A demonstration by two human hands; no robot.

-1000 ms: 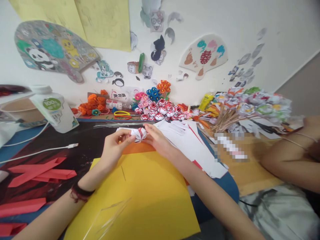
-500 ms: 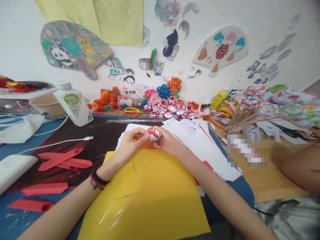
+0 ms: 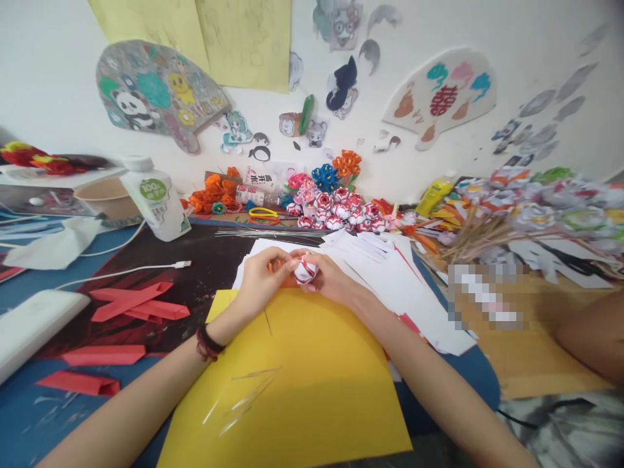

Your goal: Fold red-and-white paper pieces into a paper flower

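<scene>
A small red-and-white paper flower point(image 3: 306, 271), rounded like a bud, is held between my two hands above the far edge of a yellow sheet point(image 3: 302, 364). My right hand point(image 3: 337, 279) curls around its right side. From the left, my left hand point(image 3: 263, 274) pinches at its edge with thumb and forefinger. Something orange shows behind the fingers, too covered to name. Several thin wires point(image 3: 248, 396) lie on the yellow sheet. White paper sheets point(image 3: 404, 286) spread just beyond and to the right of my hands.
Folded red paper strips point(image 3: 104, 355) lie at left, near a white cable point(image 3: 121, 276) and a white device point(image 3: 39, 328). A white bottle point(image 3: 158, 205) stands behind them. Finished paper flowers point(image 3: 341, 208) and scissors point(image 3: 263, 214) line the wall. Another person's arm point(image 3: 592, 335) rests at right.
The paper flower has turned in my fingers, showing more white toward me. Both hands sit slightly lower around it. The whole view has shifted a little, moving the scene right.
</scene>
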